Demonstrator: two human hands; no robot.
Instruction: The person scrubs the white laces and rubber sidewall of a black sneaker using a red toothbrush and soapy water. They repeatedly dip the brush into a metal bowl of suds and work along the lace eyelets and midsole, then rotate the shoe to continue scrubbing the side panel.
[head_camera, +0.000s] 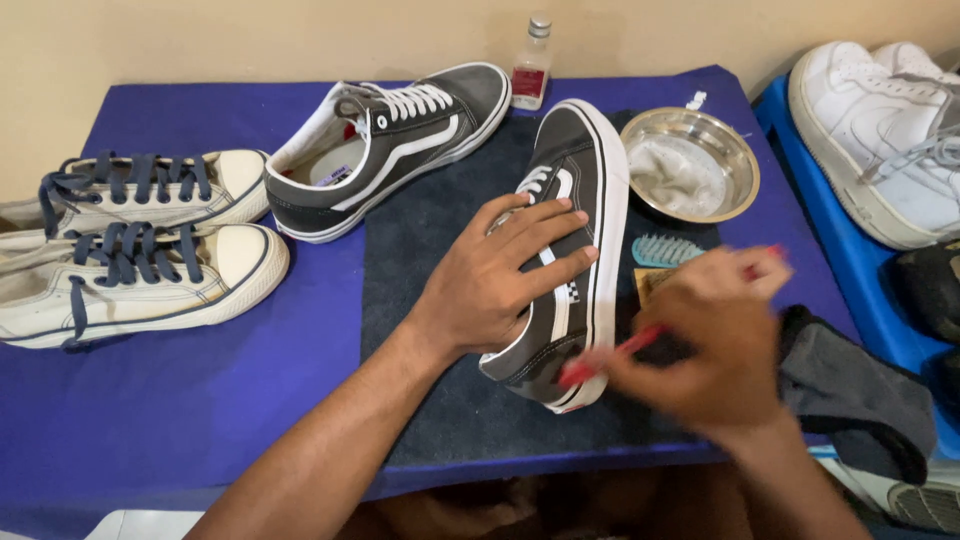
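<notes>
My left hand (500, 275) lies flat on a dark grey sneaker (575, 190) with a white stripe and white sole, pressing it onto a dark mat (420, 240). The shoe is tipped on its side, toe pointing away from me. My right hand (715, 345) is blurred with motion and grips a red-handled brush (600, 362) whose tip touches the white sole near the heel. The matching grey sneaker (400, 140) stands upright at the back of the mat.
A steel bowl (735, 160) of cloudy water sits at the right, with a teal brush (665, 250) before it. A small bottle (531, 65) stands by the wall. Two cream sneakers (140, 250) lie left, white shoes (885, 130) right, a grey cloth (860, 395) near my right wrist.
</notes>
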